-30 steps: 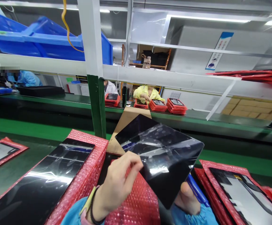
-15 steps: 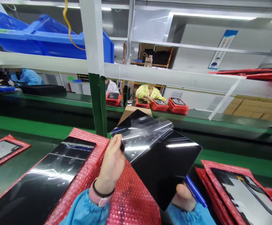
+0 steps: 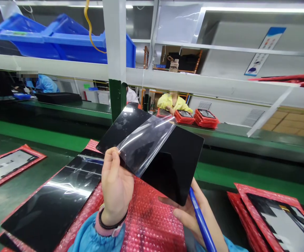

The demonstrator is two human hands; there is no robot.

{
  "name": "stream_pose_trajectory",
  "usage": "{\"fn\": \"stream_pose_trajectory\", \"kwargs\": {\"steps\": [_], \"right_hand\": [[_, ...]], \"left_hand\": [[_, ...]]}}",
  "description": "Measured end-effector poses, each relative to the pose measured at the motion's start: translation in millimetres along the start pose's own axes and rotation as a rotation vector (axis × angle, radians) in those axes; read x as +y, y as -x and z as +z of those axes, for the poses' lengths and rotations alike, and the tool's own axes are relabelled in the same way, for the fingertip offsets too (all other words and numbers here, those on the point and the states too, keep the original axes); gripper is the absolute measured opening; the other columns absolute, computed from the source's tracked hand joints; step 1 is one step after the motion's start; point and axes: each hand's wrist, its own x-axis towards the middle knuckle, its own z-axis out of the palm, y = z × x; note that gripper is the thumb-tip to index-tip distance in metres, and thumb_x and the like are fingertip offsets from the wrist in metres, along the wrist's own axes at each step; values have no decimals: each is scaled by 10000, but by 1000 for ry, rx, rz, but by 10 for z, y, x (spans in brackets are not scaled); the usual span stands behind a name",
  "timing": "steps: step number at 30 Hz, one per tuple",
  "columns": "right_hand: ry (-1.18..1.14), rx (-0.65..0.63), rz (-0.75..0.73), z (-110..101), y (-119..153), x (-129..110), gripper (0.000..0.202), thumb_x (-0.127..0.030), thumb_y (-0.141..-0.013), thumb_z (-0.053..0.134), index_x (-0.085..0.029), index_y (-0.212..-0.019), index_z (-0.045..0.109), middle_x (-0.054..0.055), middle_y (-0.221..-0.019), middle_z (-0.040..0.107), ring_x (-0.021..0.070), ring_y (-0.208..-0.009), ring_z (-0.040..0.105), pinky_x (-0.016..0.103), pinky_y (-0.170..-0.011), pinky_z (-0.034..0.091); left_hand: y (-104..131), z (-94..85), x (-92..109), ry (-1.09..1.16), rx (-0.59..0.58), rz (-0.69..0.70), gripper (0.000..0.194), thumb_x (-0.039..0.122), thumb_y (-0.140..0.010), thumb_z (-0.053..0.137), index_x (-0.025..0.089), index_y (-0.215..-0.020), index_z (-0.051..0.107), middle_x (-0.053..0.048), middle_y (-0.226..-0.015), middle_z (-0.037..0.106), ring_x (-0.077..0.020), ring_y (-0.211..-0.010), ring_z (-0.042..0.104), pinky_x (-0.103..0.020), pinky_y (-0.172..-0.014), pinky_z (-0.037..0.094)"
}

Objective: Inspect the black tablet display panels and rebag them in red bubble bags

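A glossy black screen panel (image 3: 179,157) is tilted up in front of me, over red bubble wrap (image 3: 152,213). A clear protective film (image 3: 148,140) is partly lifted and curls back across it. My left hand (image 3: 117,190) pinches the film's edge between thumb and fingers. At the panel's lower right edge, my right hand (image 3: 206,213) supports the panel from below and also keeps a blue pen (image 3: 203,224) along the palm. Some of the right fingers are hidden behind the panel. To the left, another black screen panel (image 3: 54,192) lies on red bubble wrap.
At right, a stack of red bubble-wrap sleeves carries a panel with its grey back up (image 3: 288,217). Another back-up panel (image 3: 10,164) lies far left. A green and white post (image 3: 116,70) rises ahead; blue bins (image 3: 73,45) sit overhead. A person in yellow (image 3: 174,103) works across the line.
The film has been drawn further down and left over the panel, exposing more of the left hand's palm. The panel has swung left and tilted; my right hand and pen show more fully.
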Motion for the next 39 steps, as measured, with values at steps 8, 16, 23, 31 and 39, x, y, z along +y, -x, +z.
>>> {"fn": "stream_pose_trajectory", "kwargs": {"steps": [8,16,23,31,39], "right_hand": [[-16,62,-50,7,21,14,570,-185,-791,702,-422,-1284,543,-11,-1380,561,244,-1295,480,406,-1072,386],[97,136,-64,90,20,-151,396,-284,-783,715,-334,-1169,643,23,-1137,710,245,-1085,641,398,-990,459],[277,323,-107,101,140,-306,216,-447,-697,757,-276,-825,727,-7,-650,679,199,-641,638,312,-647,526],[386,484,-159,-42,300,-200,284,-446,-703,752,-249,-907,741,56,-844,742,308,-870,674,412,-768,535],[351,575,-125,-93,319,-103,310,-523,-726,704,-270,-898,751,69,-968,741,341,-1023,638,456,-871,504]], "left_hand": [[-30,8,6,21,18,-17,49,261,-854,630,213,-861,632,31,-862,631,-86,-811,605,-179,-760,512],[-135,-34,-26,-26,75,2,42,222,-787,633,194,-800,661,43,-802,620,-95,-786,582,-181,-733,472],[-311,-156,-105,-241,119,210,31,205,-668,645,195,-641,635,48,-720,598,-113,-745,540,-215,-768,433],[-399,-196,-99,-256,58,124,90,250,-663,602,178,-616,574,31,-704,534,-113,-659,496,-228,-650,435],[-481,-339,-166,-289,16,164,106,197,-731,560,178,-628,545,26,-716,521,-107,-719,505,-207,-678,424]]}}
